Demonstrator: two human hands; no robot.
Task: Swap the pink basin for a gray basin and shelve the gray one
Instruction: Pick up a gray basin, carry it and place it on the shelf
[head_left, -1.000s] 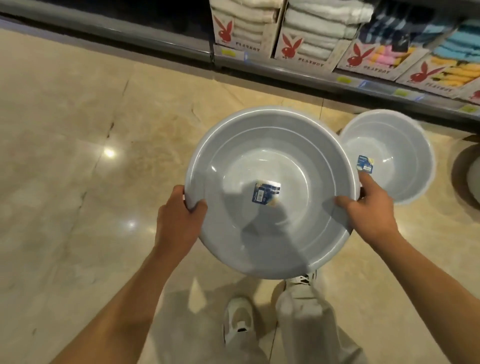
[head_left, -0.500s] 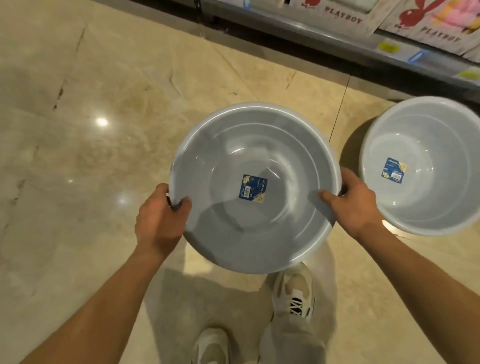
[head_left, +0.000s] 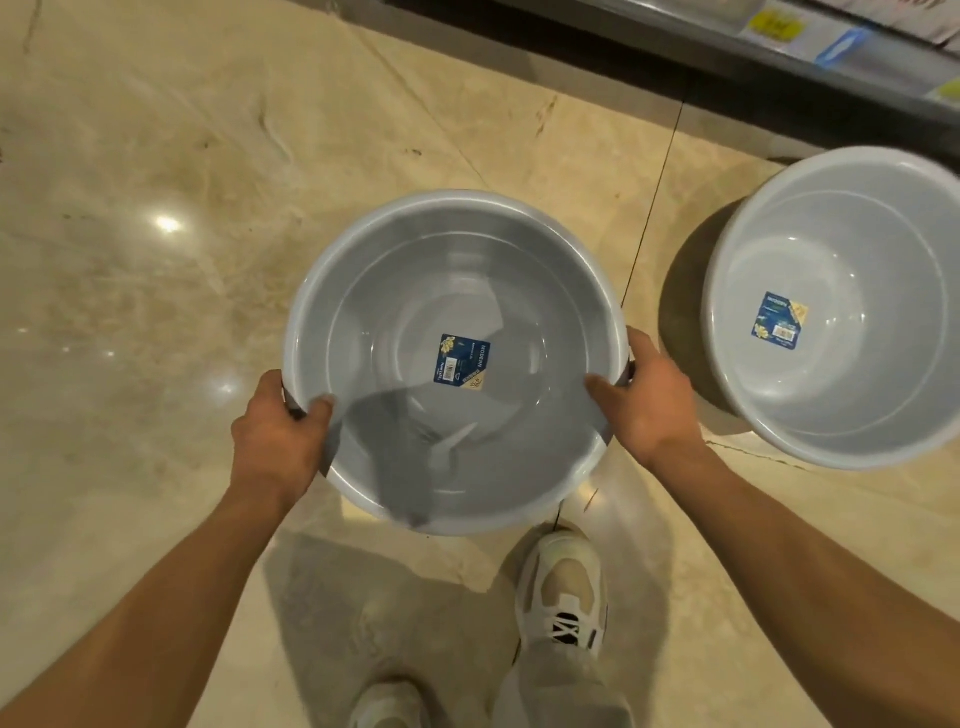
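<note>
A round gray basin (head_left: 457, 364) is sitting level at centre, mouth up, a blue label (head_left: 462, 361) stuck to its bottom. A second gray basin (head_left: 841, 312) is lying at 3 o'clock, tilted.

We see the gray basin (head_left: 457, 364) as smooth, glossy plastic with a printed paper label (head_left: 462, 360) stuck inside. The second gray basin (head_left: 841, 312) has the same shiny plastic look. The floor (head_left: 156, 234) is polished, veined stone tile, mirroring lights. Our sneaker (head_left: 563, 592) shows matt mesh cloth.
</note>
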